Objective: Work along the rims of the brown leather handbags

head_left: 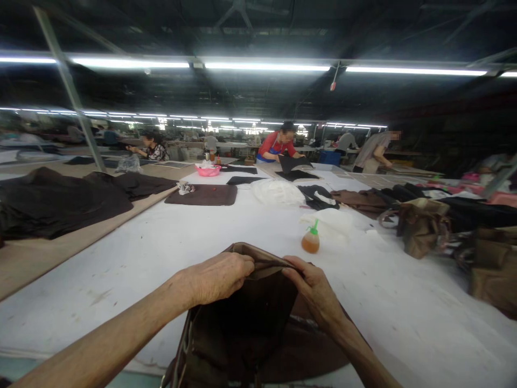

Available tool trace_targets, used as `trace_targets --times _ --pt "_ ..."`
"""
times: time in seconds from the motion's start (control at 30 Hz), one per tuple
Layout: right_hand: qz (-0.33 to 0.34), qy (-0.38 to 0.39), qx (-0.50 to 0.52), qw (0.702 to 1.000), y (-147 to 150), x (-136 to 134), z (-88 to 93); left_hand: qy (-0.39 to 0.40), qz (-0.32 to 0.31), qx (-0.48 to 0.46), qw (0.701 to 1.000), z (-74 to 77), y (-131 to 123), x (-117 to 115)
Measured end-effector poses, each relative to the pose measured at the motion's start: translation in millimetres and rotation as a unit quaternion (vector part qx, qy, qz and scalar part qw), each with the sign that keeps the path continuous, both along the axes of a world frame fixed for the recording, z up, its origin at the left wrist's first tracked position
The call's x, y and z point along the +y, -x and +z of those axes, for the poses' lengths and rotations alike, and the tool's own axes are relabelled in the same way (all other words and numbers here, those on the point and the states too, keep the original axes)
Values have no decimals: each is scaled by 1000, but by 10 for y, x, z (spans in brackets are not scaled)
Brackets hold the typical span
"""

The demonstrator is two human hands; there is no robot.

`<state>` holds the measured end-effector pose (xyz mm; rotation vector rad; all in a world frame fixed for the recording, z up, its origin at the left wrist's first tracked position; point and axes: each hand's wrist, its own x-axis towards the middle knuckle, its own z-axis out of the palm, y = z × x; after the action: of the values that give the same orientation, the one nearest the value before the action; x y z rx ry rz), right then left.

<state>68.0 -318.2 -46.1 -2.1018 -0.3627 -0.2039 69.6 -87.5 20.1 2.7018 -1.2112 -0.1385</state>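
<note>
A dark brown bag [258, 323] stands at the near edge of the white table, its mouth towards me and its inside in deep shadow. On the far rim, my left hand [222, 275] is closed with its fingers curled round the edge of the fabric. Just to the right, my right hand [313, 283] pinches the same rim between thumb and fingers. The folded edge is stretched between both hands. Beyond the bag sits a small squeeze bottle [311, 241] of amber liquid with a green nozzle, touching neither hand.
Dark fabric [64, 196] is heaped at left. A brown panel [202, 195], a pink basin [208, 170] and white cloth [278, 192] lie farther back. Finished-looking brown bags [423, 223] stand at right. A person in red [277, 144] handles black fabric across the table; other people work around.
</note>
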Motion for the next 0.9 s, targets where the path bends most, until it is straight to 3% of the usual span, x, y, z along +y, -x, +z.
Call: trace_targets --times 0.1,0.2,0.43,0.73,0.9 --pt "24 -29 -1 999 8 19 17 -35 27 15 999 16 11 0" --pt "28 -24 -10 999 -1 37 41 -15 22 -11 1000 -2 -2 13" --pt "-30 95 -90 991 -17 78 14 22 56 -29 998 -30 -42 10" --pt "-51 106 -81 990 -15 114 18 -32 -67 -187 980 -46 70 44" --pt "-58 111 -83 989 20 129 24 -19 -83 -174 981 -35 76 23"
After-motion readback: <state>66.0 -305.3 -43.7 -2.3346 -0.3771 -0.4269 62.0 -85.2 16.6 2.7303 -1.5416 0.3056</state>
